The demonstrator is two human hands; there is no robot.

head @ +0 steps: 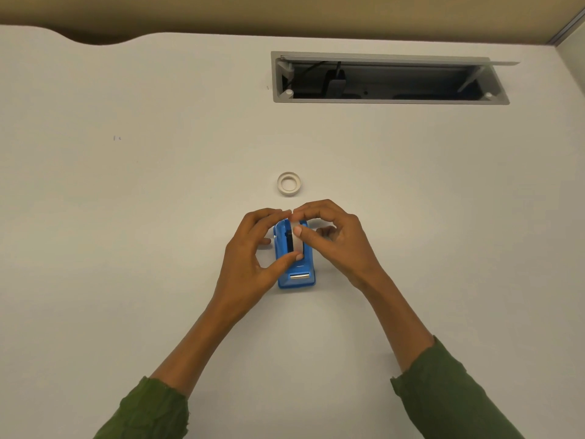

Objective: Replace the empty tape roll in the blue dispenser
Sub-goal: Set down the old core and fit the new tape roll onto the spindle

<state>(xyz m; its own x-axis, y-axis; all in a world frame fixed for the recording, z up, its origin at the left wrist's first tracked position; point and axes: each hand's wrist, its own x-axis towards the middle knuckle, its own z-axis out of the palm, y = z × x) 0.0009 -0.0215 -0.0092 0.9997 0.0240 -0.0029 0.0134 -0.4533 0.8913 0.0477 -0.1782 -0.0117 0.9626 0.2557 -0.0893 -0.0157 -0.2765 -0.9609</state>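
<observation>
The blue dispenser (296, 274) stands on the white desk, its metal cutter toward me. A white tape roll (297, 240) sits upright in its cradle. My left hand (250, 261) pinches the roll from the left, thumb at its near edge and fingers over its top. My right hand (335, 236) grips the same roll from the right, thumb on its rim and fingers curled over the far side. Fingertips of both hands meet above the roll. A thin white empty ring (288, 184) lies flat on the desk just beyond the hands.
An open grey cable hatch (389, 78) with dark wiring inside is set into the desk at the far right. The desk's far edge (95, 39) curves inward at the back left. A partition wall rises behind it.
</observation>
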